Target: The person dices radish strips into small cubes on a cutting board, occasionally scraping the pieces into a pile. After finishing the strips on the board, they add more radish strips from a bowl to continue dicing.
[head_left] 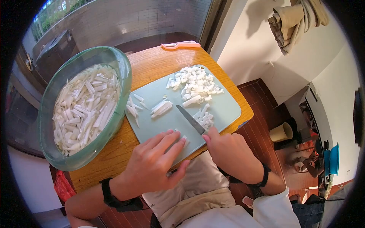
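Note:
My right hand [232, 155] is wrapped round the handle of a kitchen knife [191, 120], its dark blade slanting up and left over the pale green cutting board [224, 110]. Diced white pieces [205, 118] lie right beside the blade. My left hand [156, 159] reaches over the board's near edge, fingers stretched out and thumb apart. Its fingertips touch or nearly touch a few small white pieces [184, 139]. Cut white sticks [162, 108] lie mid-board, with thin strips [133, 109] at the left edge. A larger heap of white cubes [197, 81] sits at the far end.
A green plastic basin [123, 76] full of white strips [86, 108] in liquid stands left of the board. At the wooden table's [148, 57] far edge rests a pink peeler [180, 45]. Beyond the right side, a bin [281, 132] stands on the tiled floor.

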Tool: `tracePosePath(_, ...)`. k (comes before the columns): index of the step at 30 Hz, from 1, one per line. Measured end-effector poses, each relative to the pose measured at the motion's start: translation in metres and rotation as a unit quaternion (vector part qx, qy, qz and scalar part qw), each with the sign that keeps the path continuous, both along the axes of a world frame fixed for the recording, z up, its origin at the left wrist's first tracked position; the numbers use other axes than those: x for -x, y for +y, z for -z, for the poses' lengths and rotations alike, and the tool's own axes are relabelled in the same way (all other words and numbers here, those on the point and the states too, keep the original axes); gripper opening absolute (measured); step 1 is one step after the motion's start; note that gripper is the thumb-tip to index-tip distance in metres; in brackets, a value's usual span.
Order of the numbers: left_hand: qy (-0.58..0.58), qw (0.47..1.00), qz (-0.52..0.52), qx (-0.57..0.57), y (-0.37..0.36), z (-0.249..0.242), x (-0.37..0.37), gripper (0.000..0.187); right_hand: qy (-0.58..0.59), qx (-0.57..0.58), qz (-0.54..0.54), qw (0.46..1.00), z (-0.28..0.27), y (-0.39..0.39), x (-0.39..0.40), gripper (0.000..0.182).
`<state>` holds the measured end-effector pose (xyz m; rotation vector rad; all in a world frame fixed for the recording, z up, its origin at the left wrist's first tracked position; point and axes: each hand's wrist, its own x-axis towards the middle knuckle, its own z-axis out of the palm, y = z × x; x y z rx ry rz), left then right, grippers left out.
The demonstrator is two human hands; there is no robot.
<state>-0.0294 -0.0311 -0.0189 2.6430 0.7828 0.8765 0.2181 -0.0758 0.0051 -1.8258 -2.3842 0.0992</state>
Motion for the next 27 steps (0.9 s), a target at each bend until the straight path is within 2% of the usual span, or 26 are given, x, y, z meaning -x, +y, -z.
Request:
tracePosePath(11, 0.003, 1.0, 0.01, -0.004, 0.001, -0.005, 0.001, 0.047, 0.032, 0.031, -0.031, 0.999, -0.007, -0.01, 0.012, 0.031)
tracePosePath(13, 0.041, 0.997, 0.01, -0.071, -0.004, -0.006, 0.001, 0.046, 0.025, 0.032, -0.037, 0.998, -0.007, -0.011, 0.013, 0.031)
tracePosePath(16, 0.045, 0.994, 0.009, -0.099, -0.006, -0.002, -0.001, 0.044, 0.02, 0.037, -0.044, 0.998, -0.003, -0.009, 0.013, 0.031)
tracePosePath(27, 0.063, 0.995, 0.0, -0.082, -0.007, 0.0, -0.001, 0.043, 0.007, 0.049, -0.038, 0.998, -0.001, -0.011, 0.018, 0.026)
